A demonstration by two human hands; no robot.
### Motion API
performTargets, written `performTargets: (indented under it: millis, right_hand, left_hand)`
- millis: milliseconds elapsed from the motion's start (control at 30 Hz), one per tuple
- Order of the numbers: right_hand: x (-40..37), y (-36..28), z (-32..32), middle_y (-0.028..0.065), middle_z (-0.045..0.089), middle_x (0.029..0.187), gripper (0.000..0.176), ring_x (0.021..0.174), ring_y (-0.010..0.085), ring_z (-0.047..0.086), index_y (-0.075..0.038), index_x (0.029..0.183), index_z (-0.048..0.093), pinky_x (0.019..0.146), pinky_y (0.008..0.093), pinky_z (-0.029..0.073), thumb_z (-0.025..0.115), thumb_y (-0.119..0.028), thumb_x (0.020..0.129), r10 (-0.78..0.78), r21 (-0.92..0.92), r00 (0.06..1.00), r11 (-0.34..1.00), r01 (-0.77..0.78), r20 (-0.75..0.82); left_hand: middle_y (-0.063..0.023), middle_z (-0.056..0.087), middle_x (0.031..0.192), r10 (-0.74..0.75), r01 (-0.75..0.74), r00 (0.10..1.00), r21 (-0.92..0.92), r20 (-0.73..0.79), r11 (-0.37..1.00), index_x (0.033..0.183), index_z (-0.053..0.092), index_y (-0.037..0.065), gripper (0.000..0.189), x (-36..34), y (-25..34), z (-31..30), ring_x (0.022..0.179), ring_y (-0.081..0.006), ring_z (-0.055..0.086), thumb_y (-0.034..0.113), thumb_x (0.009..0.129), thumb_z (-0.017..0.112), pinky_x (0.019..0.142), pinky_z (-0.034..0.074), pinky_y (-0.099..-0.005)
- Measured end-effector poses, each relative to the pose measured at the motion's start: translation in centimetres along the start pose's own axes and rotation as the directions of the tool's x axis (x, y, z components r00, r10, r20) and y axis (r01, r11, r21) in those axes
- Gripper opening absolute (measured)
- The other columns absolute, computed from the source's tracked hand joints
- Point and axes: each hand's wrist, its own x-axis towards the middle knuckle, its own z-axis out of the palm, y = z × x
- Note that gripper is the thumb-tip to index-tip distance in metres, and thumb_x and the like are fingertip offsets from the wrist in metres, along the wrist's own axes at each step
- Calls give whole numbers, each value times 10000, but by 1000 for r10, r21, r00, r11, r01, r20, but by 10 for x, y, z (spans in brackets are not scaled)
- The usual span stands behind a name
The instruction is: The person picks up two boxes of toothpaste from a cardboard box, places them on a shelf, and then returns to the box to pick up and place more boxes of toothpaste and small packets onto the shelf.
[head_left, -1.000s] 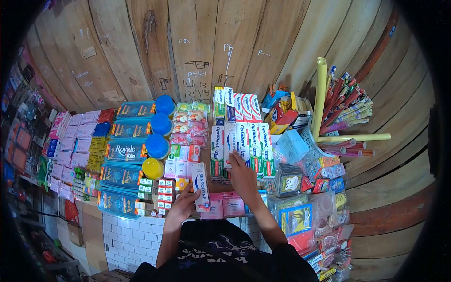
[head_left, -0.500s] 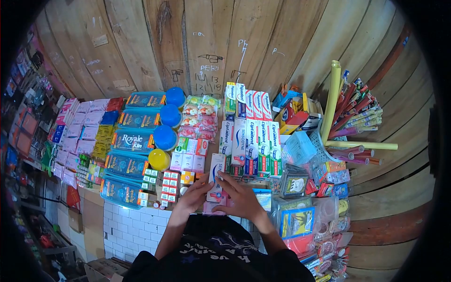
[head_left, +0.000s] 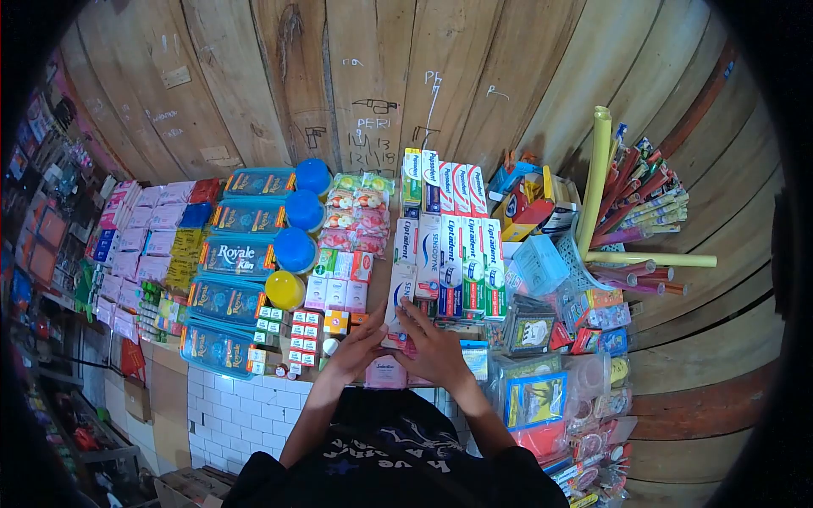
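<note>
A white Sensodyne toothpaste box [head_left: 405, 288] lies between my hands at the front of the shelf, its near end partly covered by fingers. My left hand [head_left: 351, 356] closes on its left side, and my right hand [head_left: 434, 354] holds it from the right with fingers over the top. Just nearer to me is a pink pack [head_left: 386, 372]. Beyond the hands, another Sensodyne box [head_left: 428, 254] lies beside Ciptadent boxes [head_left: 452, 258], with Pepsodent boxes [head_left: 455, 188] behind them.
Left of the hands are small medicine boxes [head_left: 305, 339], soap boxes [head_left: 336, 292], blue-lidded jars [head_left: 296, 249] and Royale Klin packs [head_left: 237, 256]. To the right stand a blue basket [head_left: 583, 271] with yellow tubes [head_left: 598, 178], and plastic-wrapped goods [head_left: 535, 402]. A plank wall [head_left: 373, 76] rises behind.
Both hands have pushed the toothpaste box forward and slightly right, up against the row of boxes. More of the pink pack shows below it.
</note>
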Motion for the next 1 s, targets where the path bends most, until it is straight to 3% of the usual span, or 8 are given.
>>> performTargets:
  millis: [167,300,367,467,567,667,867,1000]
  right_hand:
    - [11,12,8,96,536,1374,601,878,270,696,-50,1281,579,666,365,567,735,-244,734,78,8,997,997,-78,-9]
    - [25,13,5,88,572,1335,544,735,273,701,-54,1238,612,634,362,567,728,-220,733,161,-10,987,987,-161,12]
    - [30,16,10,83,575,1333,521,760,279,701,-58,1232,620,647,365,570,721,-225,748,165,-28,986,986,-166,-7]
    - [38,22,17,83,587,1320,493,790,284,703,-61,1225,628,663,371,575,712,-238,773,182,-20,983,983,-183,-37]
    - [46,24,19,89,598,1306,471,814,291,703,-58,1220,631,680,378,577,705,-246,794,214,-12,976,977,-214,-46]
    - [52,27,24,91,602,1304,454,828,298,702,-51,1210,633,693,382,578,699,-244,804,233,-19,971,972,-234,-53]
    - [63,26,22,92,599,1308,427,823,308,700,-40,1188,636,697,384,577,691,-220,805,288,-34,957,957,-290,-34]
    - [66,31,27,94,597,1310,423,794,318,699,-37,1181,635,686,389,576,692,-210,799,277,-43,959,959,-280,-66]
  left_hand:
    - [-83,445,1427,-45,45,999,41,0,998,1542,216,160,597,-1,0,-8,1152,-195,566,247,1023,497,985,441,-374]
    - [-90,514,1359,-4,10,998,88,-63,996,1535,244,166,578,0,1,-4,1160,-186,562,255,1023,497,982,439,-372]
    - [-92,543,1325,20,-12,996,95,-87,995,1535,247,174,577,2,0,-5,1160,-180,561,255,1022,500,973,442,-368]
    - [-76,226,1576,-56,64,996,107,-70,992,1532,266,219,577,4,3,-9,1348,-192,365,243,1013,518,1033,405,-403]
    - [-74,255,1564,-46,52,997,109,-53,993,1530,272,233,583,8,2,-14,1338,-202,389,247,1008,530,1026,413,-405]
    - [-134,542,1337,-2,6,1000,117,-31,993,1540,227,187,597,9,9,-5,1151,-193,572,238,1018,510,942,468,-367]
    - [-190,539,1338,19,-20,1000,114,13,993,1541,211,164,593,14,14,2,1194,-257,573,226,1022,493,969,477,-390]
    - [-124,526,1365,-3,2,1000,48,24,999,1532,253,182,572,15,15,3,1225,-214,540,214,1019,505,984,466,-362]
